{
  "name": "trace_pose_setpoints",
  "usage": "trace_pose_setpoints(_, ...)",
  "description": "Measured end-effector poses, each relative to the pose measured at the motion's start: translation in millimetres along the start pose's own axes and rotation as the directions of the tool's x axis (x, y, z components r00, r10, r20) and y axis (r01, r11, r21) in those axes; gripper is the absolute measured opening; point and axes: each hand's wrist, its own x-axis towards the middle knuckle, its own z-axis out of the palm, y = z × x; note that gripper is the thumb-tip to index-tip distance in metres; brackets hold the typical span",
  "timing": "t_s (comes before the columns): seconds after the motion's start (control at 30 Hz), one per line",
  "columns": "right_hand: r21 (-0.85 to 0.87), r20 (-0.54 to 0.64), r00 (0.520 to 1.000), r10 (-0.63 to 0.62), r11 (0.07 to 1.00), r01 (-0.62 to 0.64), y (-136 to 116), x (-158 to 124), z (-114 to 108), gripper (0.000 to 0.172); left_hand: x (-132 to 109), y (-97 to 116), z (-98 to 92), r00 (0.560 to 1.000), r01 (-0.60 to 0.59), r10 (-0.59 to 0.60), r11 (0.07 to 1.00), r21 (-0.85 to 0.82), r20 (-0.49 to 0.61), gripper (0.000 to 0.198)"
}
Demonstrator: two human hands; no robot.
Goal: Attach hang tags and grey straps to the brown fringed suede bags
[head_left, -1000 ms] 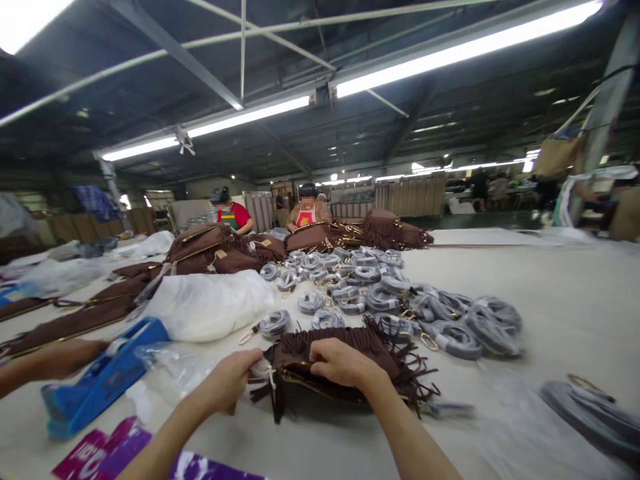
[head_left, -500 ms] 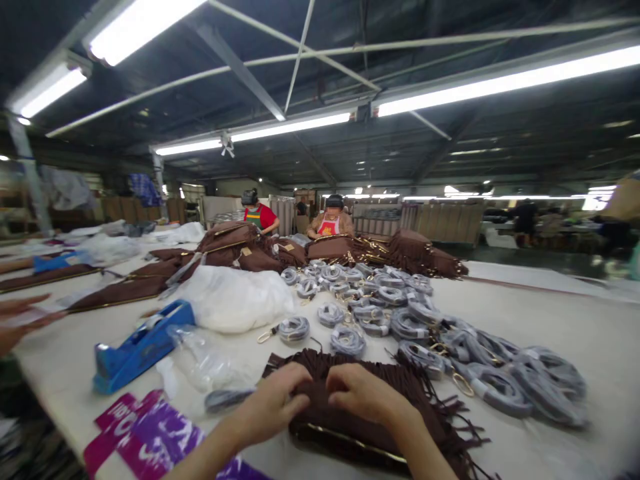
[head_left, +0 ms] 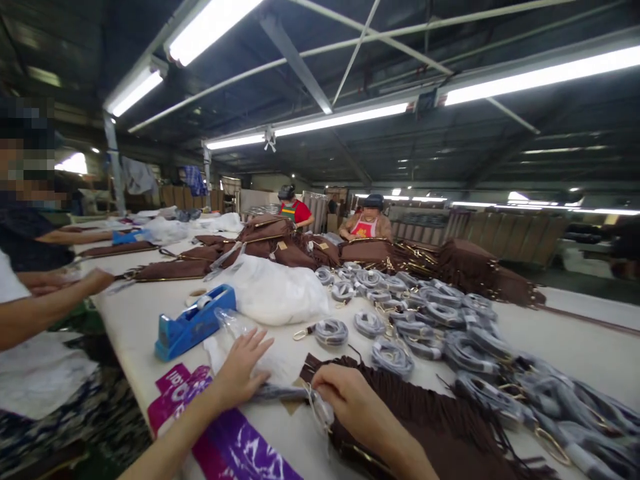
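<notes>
My left hand is open, fingers spread, over a clear plastic bag and beside a grey wrapped strip. My right hand has its fingers curled together at the left end of a dark brown fringed bag with a gold zip. By those fingertips are a thin pale cord and a clear-wrapped piece, partly covered by the hand. A brown card tag lies just left of it. Exactly what the fingers grip is hidden.
A blue tape dispenser and a white plastic bundle stand beyond my left hand. Purple printed packaging lies in front. Coiled grey straps with gold clips spread rightward. Brown bags are piled behind; co-workers stand left and across.
The view has swung left, showing a co-worker there. My left hand has left the fringed bag and spread out leftward. My right hand has moved to the bag's left end, by the cord.
</notes>
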Motion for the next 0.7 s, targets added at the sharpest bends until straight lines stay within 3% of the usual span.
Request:
trace_pose_setpoints(0.13, -0.244, -0.062, 0.99, 0.124, 0.96, -0.135, 24, 47, 28, 0.021, 23, 26, 6.9, 0.991, -0.13, 0.129, 0.991, 0.021, 0.038, 0.071)
trace_pose_setpoints(0.27, -0.333, -0.068, 0.976, 0.209, 0.917, -0.22, 45, 77, 49, 0.018, 43, 42, 13.4, 0.982, -0.164, 0.166, 0.986, -0.027, 0.091, 0.055)
trace_pose_setpoints(0.47, -0.371, -0.012, 0.979, 0.204, 0.908, -0.194, 60, 82, 62, 0.022, 48, 40, 41.3, 0.991, -0.118, 0.124, 0.989, -0.086, 0.06, 0.03)
trace_pose_setpoints(0.7, -0.383, 0.036, 0.986, 0.161, 0.914, -0.135, 59, 85, 61, 0.016, 51, 33, 50.8, 0.997, -0.054, 0.063, 0.983, -0.177, 0.048, 0.032)
